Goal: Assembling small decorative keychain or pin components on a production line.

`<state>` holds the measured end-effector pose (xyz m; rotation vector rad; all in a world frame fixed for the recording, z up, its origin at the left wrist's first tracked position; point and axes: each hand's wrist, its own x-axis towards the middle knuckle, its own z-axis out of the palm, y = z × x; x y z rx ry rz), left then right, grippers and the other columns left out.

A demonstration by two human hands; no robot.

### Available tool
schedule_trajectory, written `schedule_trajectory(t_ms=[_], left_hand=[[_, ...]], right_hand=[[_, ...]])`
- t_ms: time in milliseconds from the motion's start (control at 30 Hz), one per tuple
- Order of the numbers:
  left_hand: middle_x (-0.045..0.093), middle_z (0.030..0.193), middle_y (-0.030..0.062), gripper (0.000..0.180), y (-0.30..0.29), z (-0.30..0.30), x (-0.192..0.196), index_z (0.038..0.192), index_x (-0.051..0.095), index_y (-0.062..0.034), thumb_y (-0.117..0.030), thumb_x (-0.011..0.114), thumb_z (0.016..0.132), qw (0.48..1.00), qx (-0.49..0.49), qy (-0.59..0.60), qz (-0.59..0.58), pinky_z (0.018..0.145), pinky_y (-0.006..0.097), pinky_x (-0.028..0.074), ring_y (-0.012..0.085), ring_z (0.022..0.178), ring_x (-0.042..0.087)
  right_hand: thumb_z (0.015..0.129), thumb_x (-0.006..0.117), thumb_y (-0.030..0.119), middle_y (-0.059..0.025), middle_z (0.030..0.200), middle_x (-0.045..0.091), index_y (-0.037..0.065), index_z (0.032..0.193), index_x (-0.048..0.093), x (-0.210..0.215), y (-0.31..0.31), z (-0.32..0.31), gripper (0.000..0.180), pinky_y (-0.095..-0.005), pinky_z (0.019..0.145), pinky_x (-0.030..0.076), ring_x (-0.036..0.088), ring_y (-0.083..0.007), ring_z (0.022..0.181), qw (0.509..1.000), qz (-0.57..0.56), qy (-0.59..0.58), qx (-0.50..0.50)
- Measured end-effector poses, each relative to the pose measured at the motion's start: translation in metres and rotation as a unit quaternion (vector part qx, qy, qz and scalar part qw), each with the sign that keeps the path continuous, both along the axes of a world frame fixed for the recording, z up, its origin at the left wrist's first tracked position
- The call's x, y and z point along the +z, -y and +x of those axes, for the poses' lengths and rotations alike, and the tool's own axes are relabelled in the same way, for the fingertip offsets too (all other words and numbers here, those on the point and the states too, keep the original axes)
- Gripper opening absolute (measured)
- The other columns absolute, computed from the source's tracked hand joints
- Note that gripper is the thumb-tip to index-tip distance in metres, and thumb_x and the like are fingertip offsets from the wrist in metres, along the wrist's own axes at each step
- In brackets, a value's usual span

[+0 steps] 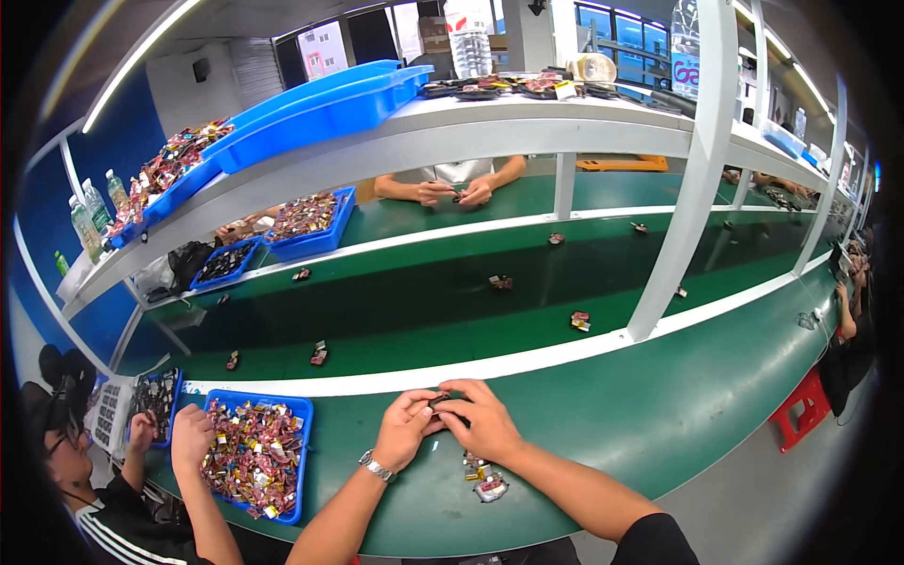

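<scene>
Two bare hands meet above the green, smooth worktop (584, 424), and between their fingers is one small black piece (439, 401). The left hand (403, 435) grasps this piece from its left side, with thumb and fingers bent around it; the right hand (482, 426) pinches it from the other side. The finer details of the piece are hidden by the fingers. On the left wrist sits a silver metal watch (377, 465).

Just beside the right forearm, two small red, yellow and white parts (491, 487) lie on the worktop, close to each other. A tiny white strip (435, 445) lies between the two forearms.

To the left of the left forearm stands a blue rectangular plastic tray (306, 452), filled with many similar parts. Beyond it, at the far left, a co-worker in a black garment with white stripes (122, 527) raises both hands near another blue tray, which contains black pieces (162, 400).

Behind a white rail (527, 362), several small clusters (579, 321) lie well apart on a long, glossy green surface (405, 325). On its far side, another person's hands (476, 192) hold a small dark item.
</scene>
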<state>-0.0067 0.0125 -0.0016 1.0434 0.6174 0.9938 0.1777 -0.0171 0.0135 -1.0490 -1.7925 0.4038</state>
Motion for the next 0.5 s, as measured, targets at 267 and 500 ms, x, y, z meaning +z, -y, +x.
schedule_trajectory(t_ms=[267,500], left_hand=[[0.064,0.12,0.0125,0.025,-0.0004,-0.0017,0.0013,0.126,0.047,-0.0014,-0.004,0.05,0.102,1.0,-0.02,0.006,-0.014,0.096,0.04,0.055,0.0223,0.112,0.063],[0.063,0.121,0.0126,0.025,-0.0007,-0.0006,0.0036,0.127,0.047,-0.0012,-0.002,0.047,0.102,0.999,-0.018,-0.016,-0.022,0.095,0.037,0.055,0.0205,0.112,0.063]], right_hand=[[0.073,0.075,0.001,-0.0051,0.097,0.064,0.009,0.093,0.071,0.0055,-0.0057,-0.0034,0.022,-0.0339,0.073,0.054,0.062,-0.0244,0.089,0.989,0.135,0.048,-0.042],[0.075,0.076,0.004,-0.0051,0.095,0.064,0.008,0.092,0.071,0.0113,-0.0031,-0.0051,0.019,-0.0338,0.071,0.054,0.062,-0.0238,0.087,0.986,0.139,0.079,-0.04]])
